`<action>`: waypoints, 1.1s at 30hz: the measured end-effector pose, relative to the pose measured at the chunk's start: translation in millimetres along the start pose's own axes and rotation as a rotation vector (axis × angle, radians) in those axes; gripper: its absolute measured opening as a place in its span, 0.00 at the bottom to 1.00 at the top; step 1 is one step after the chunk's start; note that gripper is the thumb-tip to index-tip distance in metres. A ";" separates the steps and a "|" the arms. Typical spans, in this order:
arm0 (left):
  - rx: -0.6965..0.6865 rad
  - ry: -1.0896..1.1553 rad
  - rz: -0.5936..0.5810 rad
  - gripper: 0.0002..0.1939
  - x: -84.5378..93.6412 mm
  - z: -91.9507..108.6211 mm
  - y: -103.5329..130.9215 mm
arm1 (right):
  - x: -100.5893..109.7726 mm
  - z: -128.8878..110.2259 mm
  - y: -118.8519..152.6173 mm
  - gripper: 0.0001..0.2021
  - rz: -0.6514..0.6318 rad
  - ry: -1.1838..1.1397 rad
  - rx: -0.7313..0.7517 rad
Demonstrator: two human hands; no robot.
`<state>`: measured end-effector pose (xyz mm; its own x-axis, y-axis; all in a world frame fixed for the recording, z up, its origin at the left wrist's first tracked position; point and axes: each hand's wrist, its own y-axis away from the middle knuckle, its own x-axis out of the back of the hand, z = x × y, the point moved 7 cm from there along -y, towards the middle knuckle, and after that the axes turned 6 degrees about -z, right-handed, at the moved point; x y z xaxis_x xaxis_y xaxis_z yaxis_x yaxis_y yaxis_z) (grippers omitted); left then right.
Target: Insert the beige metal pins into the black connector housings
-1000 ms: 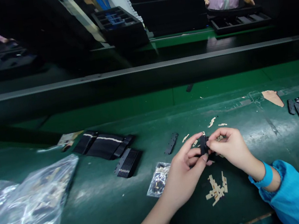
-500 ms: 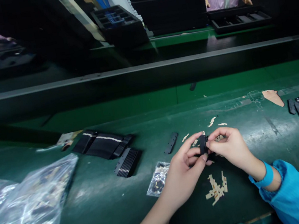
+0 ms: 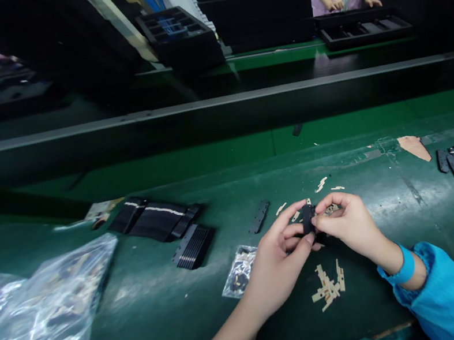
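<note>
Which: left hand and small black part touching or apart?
Touching. Head view shows the left hand holding the small black part between thumb and fingers.

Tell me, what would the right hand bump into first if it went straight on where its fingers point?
Likely the small black part held in the left hand: the right hand points leftward, its fingers seeming to touch it. Beyond that sits the left hand itself, though depth is unclear.

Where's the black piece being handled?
Head view, right of centre: the black piece is in the left hand with the right hand touching it, above a pile of pale strips.
</note>
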<state>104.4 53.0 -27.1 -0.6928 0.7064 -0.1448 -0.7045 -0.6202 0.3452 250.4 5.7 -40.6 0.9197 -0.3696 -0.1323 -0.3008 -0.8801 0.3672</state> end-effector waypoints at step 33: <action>-0.001 0.121 -0.039 0.34 -0.4 0.1 0.3 | -1.4 -16.8 -2.2 0.11 -0.154 0.033 0.131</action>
<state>104.6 52.6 -26.9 -0.6784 0.6835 -0.2693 -0.7313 -0.5934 0.3362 254.1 13.1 -25.8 0.9645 -0.2197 -0.1464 -0.1845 -0.9576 0.2215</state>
